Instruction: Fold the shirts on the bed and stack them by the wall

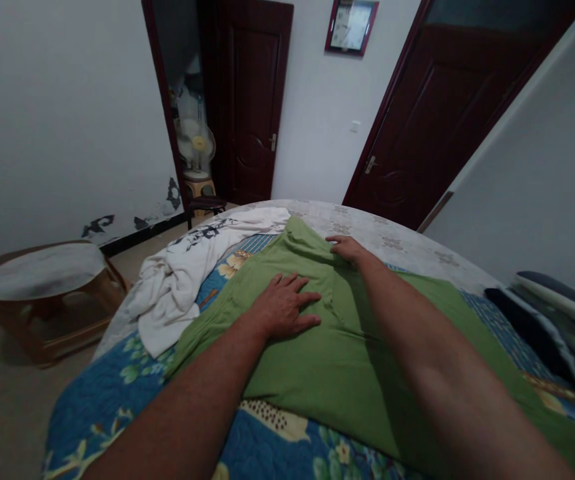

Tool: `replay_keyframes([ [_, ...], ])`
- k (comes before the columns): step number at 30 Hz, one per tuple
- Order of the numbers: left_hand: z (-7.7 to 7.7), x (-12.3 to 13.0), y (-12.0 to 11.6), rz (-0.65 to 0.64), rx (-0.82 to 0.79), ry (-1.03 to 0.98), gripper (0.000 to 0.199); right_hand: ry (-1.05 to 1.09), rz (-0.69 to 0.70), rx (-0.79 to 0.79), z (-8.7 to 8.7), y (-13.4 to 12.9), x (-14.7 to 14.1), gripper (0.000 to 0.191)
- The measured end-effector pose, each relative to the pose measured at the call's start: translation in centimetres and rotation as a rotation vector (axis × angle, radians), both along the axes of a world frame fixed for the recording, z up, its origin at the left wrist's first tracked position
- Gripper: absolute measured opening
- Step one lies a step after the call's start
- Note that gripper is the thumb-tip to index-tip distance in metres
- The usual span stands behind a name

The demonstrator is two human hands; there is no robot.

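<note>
A pair of green pants (312,360) lies spread over a blue floral quilted cover, with a waistband-like strip along the left side and some creases near the middle. My left hand (287,308) rests flat on the pants near that strip, fingers spread. At the far edge of the fabric, my right hand (347,249) touches the cloth with its fingers stretched to the left; the undersides of those fingers are hidden. To the left of the pants, a crumpled white garment (182,273) with a dark print lies on the cover.
Underneath is a round-edged table (407,243) with a patterned pale cloth and the blue quilted cover (97,393). Folded clothes (547,333) are stacked at the right. A stool (42,273) stands on the left. Beyond are dark doors (252,100), a fan (197,143) and a wall clock (351,27).
</note>
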State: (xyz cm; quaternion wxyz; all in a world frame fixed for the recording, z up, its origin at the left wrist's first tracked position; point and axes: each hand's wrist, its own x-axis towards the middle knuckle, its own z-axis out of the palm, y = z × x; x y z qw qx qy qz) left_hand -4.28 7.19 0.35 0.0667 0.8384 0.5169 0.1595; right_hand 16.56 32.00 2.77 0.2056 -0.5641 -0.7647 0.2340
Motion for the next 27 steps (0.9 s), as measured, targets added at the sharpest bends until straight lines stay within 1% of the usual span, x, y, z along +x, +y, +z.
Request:
replay_keyframes([
  [1,0.0,0.0,0.0,0.003,0.002,0.001,0.067,0.090,0.022,-0.052,0.1,-0.2,0.3,0.063],
  [5,0.1,0.0,-0.1,0.017,0.016,-0.019,0.064,0.587,0.081,-0.235,0.3,-1.3,0.7,0.074],
  [7,0.1,0.0,-0.1,0.021,0.028,-0.030,0.062,0.719,0.093,-0.304,0.7,-1.9,0.6,0.072],
  [9,0.1,0.0,0.0,0.022,0.036,-0.028,0.061,0.727,0.099,-0.436,1.3,-2.5,0.4,0.060],
  [11,0.1,0.1,0.0,0.020,0.037,-0.023,0.064,0.616,0.085,-0.624,1.9,-3.1,0.2,0.047],
  [13,0.2,0.1,0.0,0.023,0.038,-0.030,0.068,0.486,0.070,-0.803,2.1,-3.4,0.1,0.048],
  [14,0.2,0.1,0.0,0.026,0.037,-0.038,0.070,0.464,0.066,-0.841,2.0,-3.6,-0.1,0.046],
  [15,0.2,0.1,-0.1,0.030,0.036,-0.047,0.072,0.482,0.062,-0.827,1.7,-3.6,-0.2,0.041],
  [16,0.1,0.1,-0.1,0.033,0.034,-0.056,0.073,0.523,0.054,-0.760,1.4,-3.6,-0.5,0.038],
  [17,0.1,0.1,-0.1,0.036,0.031,-0.064,0.073,0.571,0.038,-0.650,1.0,-3.6,-0.7,0.042],
  [19,0.0,0.0,0.0,0.037,0.036,-0.086,0.071,0.650,0.002,-0.371,0.5,-3.6,-1.4,0.059],
  [20,-0.1,0.0,0.0,0.043,0.043,-0.106,0.070,0.665,-0.009,-0.242,0.5,-3.7,-1.7,0.066],
  [22,-0.2,-0.2,0.4,0.083,0.046,-0.195,0.067,0.651,0.008,-0.030,1.0,-4.4,-2.2,0.071],
  [24,-0.1,-0.6,0.9,0.158,0.005,-0.395,0.066,0.580,0.069,0.143,1.9,-6.1,-2.2,0.068],
  [25,0.0,-0.9,1.3,0.200,-0.038,-0.571,0.066,0.514,0.123,0.218,2.3,-7.4,-2.2,0.063],
  [27,0.3,-1.5,1.9,0.256,-0.146,-0.992,0.068,0.325,0.307,0.340,2.6,-10.6,-1.9,0.048],
])
